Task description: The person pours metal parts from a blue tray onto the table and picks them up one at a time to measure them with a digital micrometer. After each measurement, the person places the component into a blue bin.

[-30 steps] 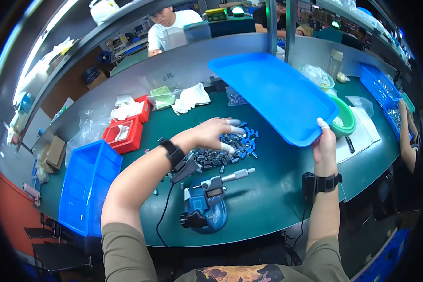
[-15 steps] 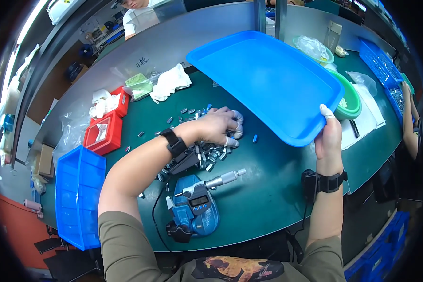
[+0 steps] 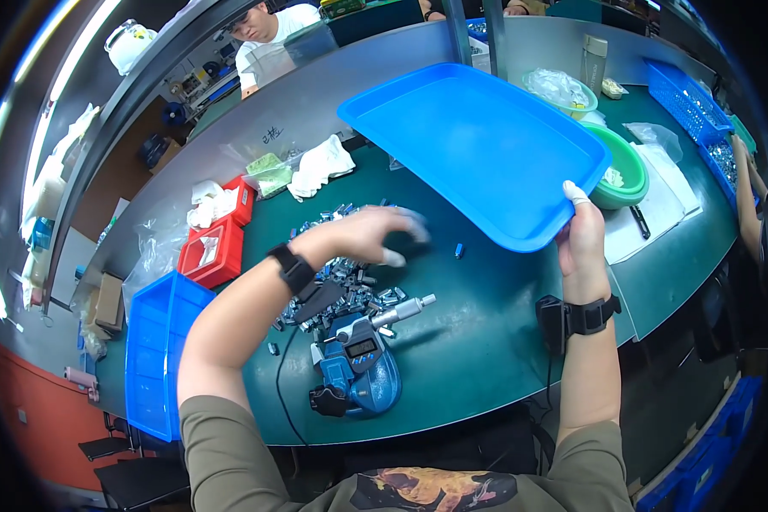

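Note:
My right hand [image 3: 582,230] grips the near right corner of a blue plastic tray [image 3: 478,145], thumb on top of its rim. The tray is held up at a tilt over the table, and its inside is bare. My left hand [image 3: 371,235] hovers at the right side of a heap of small shiny metal parts [image 3: 350,277], fingers curved and thumb apart, with nothing seen in it. White covers sit on some fingertips. My left hand and wrist hide part of the heap. A single small part [image 3: 459,250] lies apart on the green table [image 3: 452,333].
Just nearer than the heap stands a blue digital micrometer [image 3: 358,363] with a cable. To the left are a blue bin [image 3: 158,341] and red boxes [image 3: 212,256]. Green bowls [image 3: 627,171], paper and a pen [image 3: 640,222] lie right. Co-workers sit beyond the partition and at far right.
My left hand has drawn back slightly left from the parts, its fingers loosening. The tray and my right hand have shifted a little left as the whole view moved.

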The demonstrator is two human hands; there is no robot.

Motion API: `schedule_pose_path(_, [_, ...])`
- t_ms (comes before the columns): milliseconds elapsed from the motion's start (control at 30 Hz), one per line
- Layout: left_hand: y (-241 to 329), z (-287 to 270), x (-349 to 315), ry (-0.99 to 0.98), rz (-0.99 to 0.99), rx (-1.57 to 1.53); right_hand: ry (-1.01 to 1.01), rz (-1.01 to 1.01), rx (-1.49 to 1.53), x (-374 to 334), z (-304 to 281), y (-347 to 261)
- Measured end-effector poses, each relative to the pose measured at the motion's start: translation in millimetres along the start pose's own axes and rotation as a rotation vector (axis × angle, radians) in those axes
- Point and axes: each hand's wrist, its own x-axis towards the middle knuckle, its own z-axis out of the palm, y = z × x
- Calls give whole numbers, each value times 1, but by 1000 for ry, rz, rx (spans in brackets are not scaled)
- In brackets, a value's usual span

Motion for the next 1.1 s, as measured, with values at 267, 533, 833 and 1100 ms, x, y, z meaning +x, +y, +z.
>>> schedule_pose_path(267, [2,35,48,-393,193,-473,-14,39,-34,-4,1,4])
schedule_pose_path(533, [-11,34,-24,-361,120,-308,-22,54,-45,5,-4,3])
schedule_pose_path(833, [-1,36,-56,-132,48,18,-22,43,-123,10,-10,7])
schedule_pose_path(1100, [-19,26,-91,-102,-37,11,6,54,-127,2,-3,1])
